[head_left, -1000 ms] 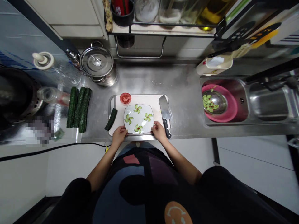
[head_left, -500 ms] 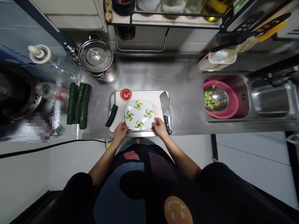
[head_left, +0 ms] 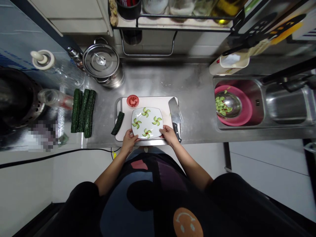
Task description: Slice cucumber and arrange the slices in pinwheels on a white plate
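A white plate (head_left: 147, 122) with several pinwheels of green slices, some with red centres, lies over a white cutting board (head_left: 158, 101). My left hand (head_left: 129, 141) grips its lower left corner, and my right hand (head_left: 169, 134) grips the lower right corner. Behind the plate is a small red dish (head_left: 132, 101) with red bits in it. A short piece of cucumber (head_left: 118, 123) rests on the board's left side. On the right side lies a cleaver (head_left: 175, 112), its black handle close to my right hand.
Whole cucumbers (head_left: 83, 113) and bottles lie at the left, below a lidded steel pot (head_left: 102, 64). A pink basin (head_left: 247, 105) holding a bowl of green slices is in the right sink. A rack (head_left: 185, 24) hangs above the counter.
Both hands still hold the plate. My left fingertips have slid slightly right along its lower edge, and my right fingertips reach slightly farther over its corner.
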Tool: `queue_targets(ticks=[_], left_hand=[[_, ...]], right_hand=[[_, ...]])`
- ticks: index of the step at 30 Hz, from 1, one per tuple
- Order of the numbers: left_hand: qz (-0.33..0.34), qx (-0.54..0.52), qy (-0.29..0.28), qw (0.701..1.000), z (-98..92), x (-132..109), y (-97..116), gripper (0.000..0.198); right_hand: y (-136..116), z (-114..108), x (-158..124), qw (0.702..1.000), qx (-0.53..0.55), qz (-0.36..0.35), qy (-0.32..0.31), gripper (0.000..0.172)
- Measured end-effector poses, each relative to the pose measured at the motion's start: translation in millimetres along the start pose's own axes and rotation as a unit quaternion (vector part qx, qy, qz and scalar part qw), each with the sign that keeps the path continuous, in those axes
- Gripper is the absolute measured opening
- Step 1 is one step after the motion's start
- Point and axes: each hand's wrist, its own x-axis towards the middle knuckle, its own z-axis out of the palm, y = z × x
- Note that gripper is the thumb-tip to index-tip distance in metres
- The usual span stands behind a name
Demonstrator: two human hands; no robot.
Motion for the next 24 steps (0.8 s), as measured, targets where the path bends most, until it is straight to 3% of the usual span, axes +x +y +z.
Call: queue_targets(ticks=[7, 14, 20, 24], left_hand=[[0.002, -0.006, -0.020, 1.000, -0.8, -5.8, 0.1, 0.050], [0.022, 0.013, -0.074, 0.997, 5.4, -13.6, 5.7, 0.055], [-0.006, 0.051, -0.152, 0.987, 19.7, -24.9, 7.5, 0.066], [-0.003, 0.061, -0.132, 0.989, 15.7, -21.5, 10.0, 0.067]], right_hand=[[-3.6, 1.0, -4.7, 0.998, 0.051, 0.023, -0.028, 0.023], [1.3, -10.7, -12.7, 0.976, 0.197, 0.035, -0.087, 0.042], [14.9, -48.9, -27.7, 0.970, 0.235, 0.031, -0.059, 0.036], [25.3, -93.4, -44.3, 0.968, 0.249, 0.036, -0.014, 0.041]])
